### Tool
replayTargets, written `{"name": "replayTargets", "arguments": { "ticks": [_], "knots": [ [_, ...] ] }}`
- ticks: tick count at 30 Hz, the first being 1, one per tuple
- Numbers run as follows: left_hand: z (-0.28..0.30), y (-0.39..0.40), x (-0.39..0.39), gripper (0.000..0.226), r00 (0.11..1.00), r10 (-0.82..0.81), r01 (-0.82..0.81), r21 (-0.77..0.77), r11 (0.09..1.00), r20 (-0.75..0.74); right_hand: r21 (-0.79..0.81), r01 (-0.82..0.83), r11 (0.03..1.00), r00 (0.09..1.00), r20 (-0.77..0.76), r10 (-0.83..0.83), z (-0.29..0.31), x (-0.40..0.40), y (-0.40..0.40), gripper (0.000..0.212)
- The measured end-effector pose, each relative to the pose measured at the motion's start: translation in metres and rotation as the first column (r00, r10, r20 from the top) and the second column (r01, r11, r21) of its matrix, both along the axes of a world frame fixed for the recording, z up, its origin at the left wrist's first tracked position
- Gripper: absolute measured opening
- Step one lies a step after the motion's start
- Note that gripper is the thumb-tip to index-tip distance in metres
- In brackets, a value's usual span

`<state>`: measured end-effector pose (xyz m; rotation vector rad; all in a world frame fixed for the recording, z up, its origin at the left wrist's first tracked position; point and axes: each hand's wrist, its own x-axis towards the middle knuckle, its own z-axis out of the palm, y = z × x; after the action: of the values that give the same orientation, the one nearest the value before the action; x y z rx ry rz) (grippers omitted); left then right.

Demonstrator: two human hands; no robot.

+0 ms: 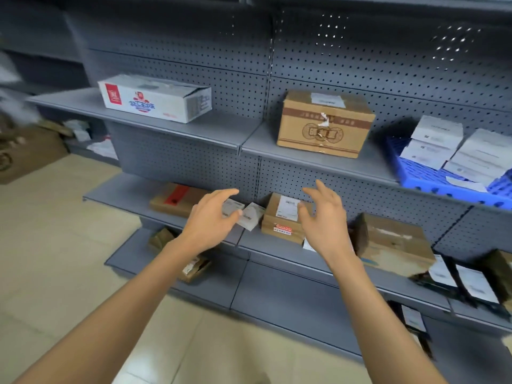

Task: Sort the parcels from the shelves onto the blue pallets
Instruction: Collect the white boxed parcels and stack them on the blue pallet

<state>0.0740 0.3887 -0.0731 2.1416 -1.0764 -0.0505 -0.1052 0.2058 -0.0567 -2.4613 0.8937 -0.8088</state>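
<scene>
Small brown parcel (282, 217) with a white label, sitting on the middle shelf (266, 245), right-hand corner tucked behind the right hand (324, 217). Label print too blurry to read. Two little white packets (250, 216) just left of it, partly covered by the left hand (210, 220). Both grips spread apart, fingers loosely curved, holding nothing, hovering either side of the parcel; can't tell if touching. Bigger brown box (393, 242) further right, smeared by blur. Up top: a tan carton (324, 124), a white printed box (155, 98), and a blue pallet (432, 181) with white parcels, cut off at the frame edge.
</scene>
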Motion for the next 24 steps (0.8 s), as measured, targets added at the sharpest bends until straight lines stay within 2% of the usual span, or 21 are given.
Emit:
{"name": "replayTargets", "arguments": {
  "ticks": [5,13,20,24],
  "knots": [
    [-0.004,0.018,0.025,0.048,0.998,0.04,-0.04,-0.008,0.999,-0.047,0.073,-0.106,0.992,0.993,-0.047,0.11,-0.006,0.042,0.017,0.04],
    [-0.004,0.002,0.082,0.038,0.986,0.074,-0.072,0.016,0.997,-0.146,0.146,-0.182,0.972,0.983,0.013,0.182,-0.015,0.109,0.008,0.025],
    [-0.007,-0.027,0.126,0.035,0.985,0.095,-0.085,0.07,0.994,-0.142,0.169,-0.248,0.954,0.969,0.025,0.248,-0.031,0.16,-0.023,0.026],
    [-0.014,-0.039,0.147,0.035,0.984,0.105,-0.093,0.089,0.992,-0.142,0.195,-0.276,0.941,0.957,-0.038,0.289,-0.038,0.181,-0.034,0.028]
  ]
}}
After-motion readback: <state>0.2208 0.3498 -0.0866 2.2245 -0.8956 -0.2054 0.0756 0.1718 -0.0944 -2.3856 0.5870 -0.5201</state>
